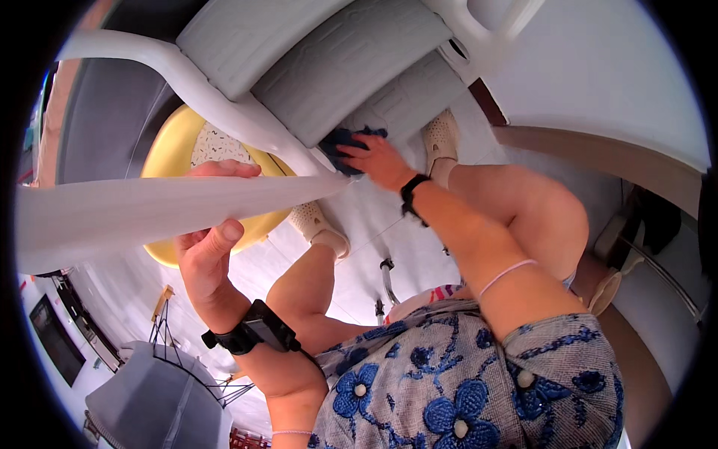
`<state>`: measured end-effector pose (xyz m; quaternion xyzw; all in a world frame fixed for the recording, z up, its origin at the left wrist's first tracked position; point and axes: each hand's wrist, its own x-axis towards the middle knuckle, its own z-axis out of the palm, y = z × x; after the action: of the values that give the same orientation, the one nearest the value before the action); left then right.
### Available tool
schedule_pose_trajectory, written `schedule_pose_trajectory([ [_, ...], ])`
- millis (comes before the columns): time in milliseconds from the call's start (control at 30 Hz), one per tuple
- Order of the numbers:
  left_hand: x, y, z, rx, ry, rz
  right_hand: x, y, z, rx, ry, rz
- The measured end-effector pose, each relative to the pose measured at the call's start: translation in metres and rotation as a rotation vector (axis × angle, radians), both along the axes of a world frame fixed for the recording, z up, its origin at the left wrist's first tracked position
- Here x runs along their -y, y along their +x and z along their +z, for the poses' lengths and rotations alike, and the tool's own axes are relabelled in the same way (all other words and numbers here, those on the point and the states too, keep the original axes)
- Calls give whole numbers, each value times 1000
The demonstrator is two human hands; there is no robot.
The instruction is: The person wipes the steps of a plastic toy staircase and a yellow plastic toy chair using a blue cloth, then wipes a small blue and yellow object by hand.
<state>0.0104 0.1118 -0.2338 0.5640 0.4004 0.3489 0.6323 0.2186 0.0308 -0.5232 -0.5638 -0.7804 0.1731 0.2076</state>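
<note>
My left hand (pixel 206 255) is wrapped around a long white plastic-looking rail (pixel 134 205), thumb on the near side and fingers on the far side. The rail runs close to the camera and narrows towards the floor. Fingers spread, my right hand (pixel 387 164) presses on a dark blue cloth (pixel 336 149). This cloth lies at the lowest grey plastic step (pixel 418 92), partly under the hand. Above it are a broader middle step (pixel 348 62) and an upper step (pixel 252 39), set between white curved side frames (pixel 185 78).
A yellow rounded stool-like object (pixel 168 146) with a speckled top stands left of the steps. My feet in beige perforated clogs (pixel 317 224) rest on the pale tiled floor (pixel 370 241). A grey chair (pixel 151 393) is at lower left. At right is a white panel (pixel 606 73).
</note>
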Motion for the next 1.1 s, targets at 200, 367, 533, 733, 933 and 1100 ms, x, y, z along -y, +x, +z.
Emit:
schedule_pose_trajectory([
  [200,6,0,-1,-32,-17,95,-10,98,0,200,-15,-149],
  [367,5,-3,-10,2,46,10,-16,116,-22,192,-42,-629],
  [533,5,-6,-12,22,39,10,25,-12,-34,25,13,-653],
  [733,4,-11,-17,67,30,6,42,-46,3,-36,-62,-368],
  [933,6,-3,-11,68,-19,86,9,72,-15,62,-72,-473],
  [1100,9,-4,-10,91,-22,67,-20,143,-22,140,-80,-844],
])
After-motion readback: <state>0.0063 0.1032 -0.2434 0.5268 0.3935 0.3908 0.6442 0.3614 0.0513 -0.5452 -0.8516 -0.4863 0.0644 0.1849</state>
